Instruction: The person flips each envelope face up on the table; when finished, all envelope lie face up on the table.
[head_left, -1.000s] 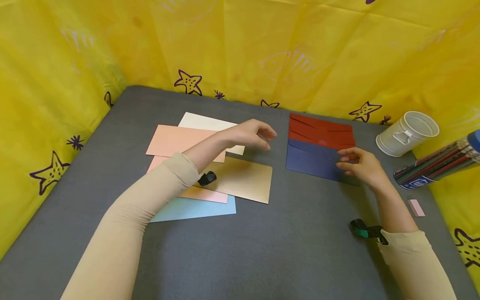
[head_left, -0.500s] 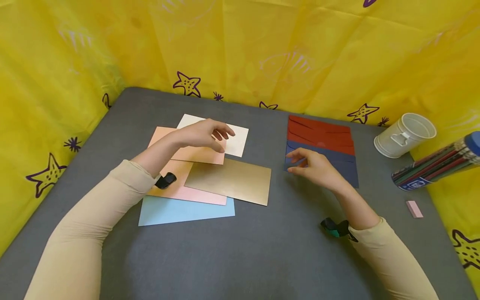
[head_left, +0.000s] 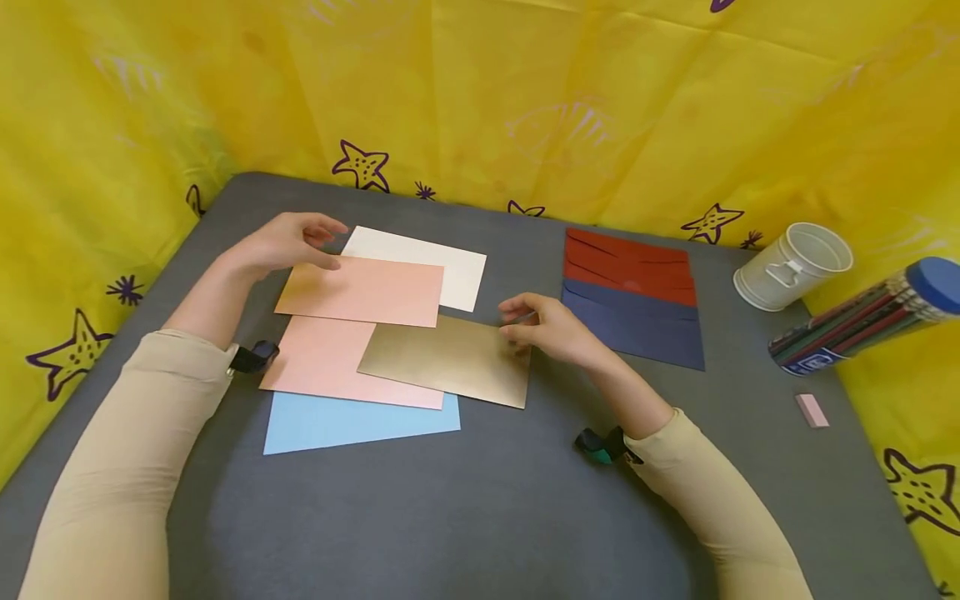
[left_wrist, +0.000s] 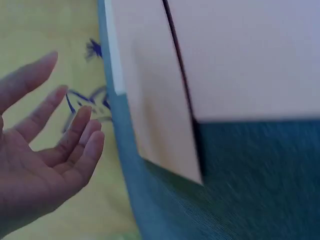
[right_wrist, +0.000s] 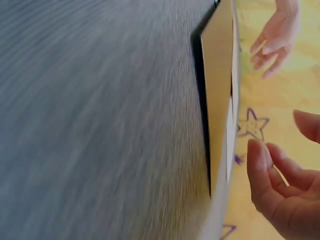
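Fingers (head_left: 517, 312) of the right hand (head_left: 551, 332) are curling loosely over the gold envelope (head_left: 450, 360) at middle frame, gripping nothing yet. Left hand (head_left: 281, 243), relaxed and empty, is hovering at the peach envelope's (head_left: 363, 290) upper-left corner. Two dark envelopes, red (head_left: 628, 260) and navy (head_left: 637, 327), are lying sorted at right; five pale ones are waiting in the left pile on the table (head_left: 480, 508).

You have bare counter (head_left: 465, 508) across the whole near side, and a bare lane between the gold envelope (head_left: 446, 360) and the navy envelope (head_left: 637, 325). Along the right edge, the white cup (head_left: 793, 265), pencil tube (head_left: 862, 325) and pink eraser (head_left: 811, 410) block your way.
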